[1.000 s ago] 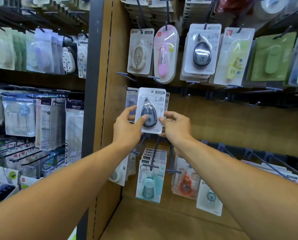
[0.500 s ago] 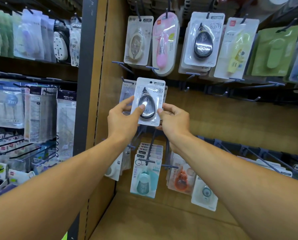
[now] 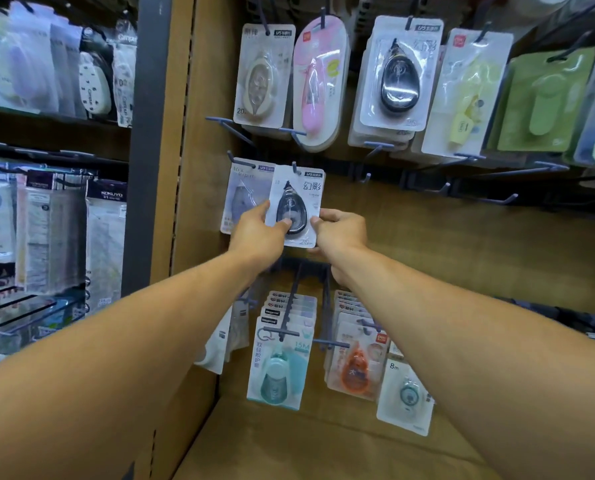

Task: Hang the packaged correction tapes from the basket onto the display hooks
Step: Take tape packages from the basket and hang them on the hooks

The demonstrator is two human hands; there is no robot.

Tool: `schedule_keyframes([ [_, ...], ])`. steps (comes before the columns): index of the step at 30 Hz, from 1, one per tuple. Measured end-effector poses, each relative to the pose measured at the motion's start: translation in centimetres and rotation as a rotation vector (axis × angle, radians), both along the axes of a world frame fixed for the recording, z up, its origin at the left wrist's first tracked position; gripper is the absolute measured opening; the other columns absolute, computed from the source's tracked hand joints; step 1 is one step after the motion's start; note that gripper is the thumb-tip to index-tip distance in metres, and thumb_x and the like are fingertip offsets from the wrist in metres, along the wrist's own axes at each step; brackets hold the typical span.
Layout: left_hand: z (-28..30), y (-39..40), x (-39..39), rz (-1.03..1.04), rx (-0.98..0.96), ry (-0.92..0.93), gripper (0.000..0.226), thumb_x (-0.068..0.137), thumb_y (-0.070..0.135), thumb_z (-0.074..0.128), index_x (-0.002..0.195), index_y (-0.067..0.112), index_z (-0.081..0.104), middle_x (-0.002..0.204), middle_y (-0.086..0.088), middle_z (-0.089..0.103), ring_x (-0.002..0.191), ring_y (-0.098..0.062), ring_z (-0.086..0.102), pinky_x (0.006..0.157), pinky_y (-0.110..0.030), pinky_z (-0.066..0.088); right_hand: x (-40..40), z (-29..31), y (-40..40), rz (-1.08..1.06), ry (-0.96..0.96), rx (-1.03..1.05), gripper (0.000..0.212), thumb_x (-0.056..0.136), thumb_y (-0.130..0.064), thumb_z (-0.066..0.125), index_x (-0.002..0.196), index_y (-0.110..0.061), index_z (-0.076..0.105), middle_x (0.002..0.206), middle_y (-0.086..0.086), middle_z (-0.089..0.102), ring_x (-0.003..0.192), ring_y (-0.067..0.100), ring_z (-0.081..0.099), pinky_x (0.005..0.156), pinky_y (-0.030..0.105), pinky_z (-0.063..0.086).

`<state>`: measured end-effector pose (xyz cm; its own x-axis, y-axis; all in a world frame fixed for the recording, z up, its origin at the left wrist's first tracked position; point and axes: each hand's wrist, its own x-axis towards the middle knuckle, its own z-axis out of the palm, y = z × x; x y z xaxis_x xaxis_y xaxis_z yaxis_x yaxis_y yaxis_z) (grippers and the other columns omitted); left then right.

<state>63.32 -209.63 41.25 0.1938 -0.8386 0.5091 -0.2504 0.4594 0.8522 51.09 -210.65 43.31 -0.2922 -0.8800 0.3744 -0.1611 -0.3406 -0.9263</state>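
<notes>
Wooden display wall, black correction tape pack between left hand and right hand

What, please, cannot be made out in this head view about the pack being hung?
- Basket: outside the frame.
- Whether the black tape pack is fully on its hook: the hole is too small to tell.
- Right hand fingers: behind the pack.
- Left hand hides the pack's lower left edge.
- The pack's fine print: blurred.

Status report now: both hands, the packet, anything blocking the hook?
Left hand and right hand both pinch the black correction tape packet. Packet's hole at the hook tip. Grey packet hangs beside, partly overlapped; nothing blocks.
</notes>
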Motion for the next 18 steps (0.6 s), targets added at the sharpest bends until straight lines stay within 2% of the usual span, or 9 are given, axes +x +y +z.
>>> schedule_keyframes([
  [1, 0.4, -0.5, -0.2, 0.005, 0.021, -0.052, 0.061, 0.106, 0.025, 0.061, 0.16, 0.015, 0.036, 0.152, -0.006, 0.055, 0.135, -0.026, 0.055, 0.106, -0.03, 0.045, 0.0, 0.2, -1.1, -0.021, -0.001, 0.013, 0.013, 0.098, -0.012, 0.063, 0.092, -0.023, 0.065, 0.099, 0.003, 0.073, 0.085, 0.023, 0.073, 0.065, 0.03, 0.063],
  [3, 0.9, -1.5, -0.6, 0.006, 0.066, -0.14, 0.058, 0.107, 0.023, 0.058, 0.16, 0.011, 0.036, 0.158, -0.008, 0.049, 0.142, -0.027, 0.048, 0.108, -0.029, 0.039, 0.1, 0.7, -3.5, -0.068, -0.016, 0.035, 0.021, 0.094, -0.011, 0.067, 0.08, -0.025, 0.061, 0.106, 0.008, 0.072, 0.087, 0.028, 0.073, 0.076, 0.041, 0.063],
  [6, 0.8, -3.7, -0.7, -0.017, 0.113, -0.284, 0.046, 0.104, 0.019, 0.061, 0.148, 0.01, 0.051, 0.148, -0.014, 0.058, 0.137, -0.033, 0.052, 0.101, -0.031, 0.041, 0.0, 1.4, -7.0, -0.118, -0.086, 0.066, 0.027, 0.086, -0.003, 0.073, 0.073, -0.022, 0.06, 0.111, 0.014, 0.069, 0.094, 0.036, 0.07, 0.084, 0.05, 0.061],
  [10, 0.5, -5.8, -0.5, -0.092, 0.15, -0.352, 0.049, 0.102, 0.01, 0.06, 0.15, 0.011, 0.05, 0.15, -0.014, 0.055, 0.139, -0.034, 0.05, 0.105, -0.032, 0.039, -0.6, 1.7, -9.6, -0.114, -0.176, 0.079, 0.028, 0.085, 0.009, 0.068, 0.07, -0.013, 0.06, 0.113, 0.019, 0.068, 0.101, 0.037, 0.067, 0.091, 0.047, 0.058],
  [13, 0.5, -6.6, -0.2, -0.112, 0.147, -0.349, 0.049, 0.099, 0.004, 0.06, 0.146, 0.011, 0.053, 0.147, -0.013, 0.058, 0.137, -0.033, 0.052, 0.103, -0.032, 0.04, -0.8, 1.4, -10.2, -0.012, -0.151, 0.128, 0.028, 0.091, 0.008, 0.063, 0.072, -0.012, 0.058, 0.114, 0.021, 0.069, 0.107, 0.04, 0.065, 0.094, 0.052, 0.055],
  [15, 0.2, -6.5, 0.0, -0.099, 0.158, -0.356, 0.053, 0.1, 0.004, 0.06, 0.151, 0.008, 0.047, 0.155, -0.013, 0.05, 0.142, -0.032, 0.047, 0.11, -0.033, 0.039, -1.1, 1.0, -9.6, -0.005, -0.082, 0.163, 0.022, 0.093, 0.003, 0.063, 0.076, -0.01, 0.059, 0.111, 0.02, 0.068, 0.107, 0.042, 0.065, 0.094, 0.054, 0.055],
  [17, -0.1, -6.0, 0.3, -0.091, 0.192, -0.343, 0.065, 0.103, 0.009, 0.059, 0.161, 0.009, 0.031, 0.166, -0.013, 0.035, 0.149, -0.034, 0.04, 0.119, -0.036, 0.034, -1.5, 0.7, -8.4, -0.025, 0.026, 0.174, 0.006, 0.095, -0.003, 0.064, 0.094, -0.009, 0.065, 0.111, 0.017, 0.068, 0.105, 0.038, 0.067, 0.094, 0.05, 0.056],
  [18, -0.2, -5.6, 0.5, -0.088, 0.201, -0.338, 0.068, 0.104, 0.012, 0.059, 0.164, 0.012, 0.026, 0.168, -0.013, 0.032, 0.148, -0.037, 0.041, 0.118, -0.039, 0.037, -1.9, 0.6, -7.7, -0.032, 0.071, 0.184, 0.011, 0.095, -0.005, 0.064, 0.105, -0.008, 0.066, 0.111, 0.015, 0.068, 0.105, 0.036, 0.068, 0.094, 0.049, 0.057],
])
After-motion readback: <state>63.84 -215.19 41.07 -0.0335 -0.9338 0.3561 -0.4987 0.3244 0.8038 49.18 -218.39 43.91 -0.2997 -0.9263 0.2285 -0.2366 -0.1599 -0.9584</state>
